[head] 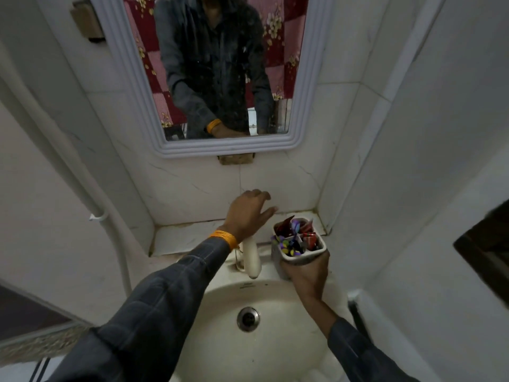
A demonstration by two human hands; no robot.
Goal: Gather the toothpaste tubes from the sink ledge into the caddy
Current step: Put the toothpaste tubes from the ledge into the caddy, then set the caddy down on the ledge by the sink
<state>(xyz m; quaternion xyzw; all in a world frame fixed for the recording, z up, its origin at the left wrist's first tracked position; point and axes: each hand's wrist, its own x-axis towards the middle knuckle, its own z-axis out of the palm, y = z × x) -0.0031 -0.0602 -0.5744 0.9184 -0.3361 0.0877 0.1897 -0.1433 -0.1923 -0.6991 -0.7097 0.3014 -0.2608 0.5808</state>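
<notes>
— What is seen nearest the camera?

— Two dark grey sleeves [154, 307] are seen low in the view, and between them the white basin [278, 326] with its metal drain [248, 319].

— How is the caddy held?

— The white caddy [298, 250] is gripped from below and behind by the right hand [307, 274], fingers wrapped tight round its wall. It is held at the right end of the sink ledge [187, 237], near the corner of the walls. Whether it rests on the ledge or is lifted cannot be told.

— And the tubes?

— Red toothpaste tubes [307, 234] are stood in the caddy's back and right compartments, tilted; purple and yellow items [286, 242] are packed in the front-left one. No brand or lettering can be read; the print is too small and blurred.

— The other hand?

— The left hand [249, 213], an orange band [224, 238] at its wrist, is held above the ledge just left of the caddy, fingers spread and loose, nothing pinched. A white tap [252, 257] is partly covered by it.

— The room?

— Pale tiled walls are closed in on three sides. A white-framed mirror [162, 106] is hung above the ledge, and a white pipe [82, 172] is run down the left wall.
</notes>
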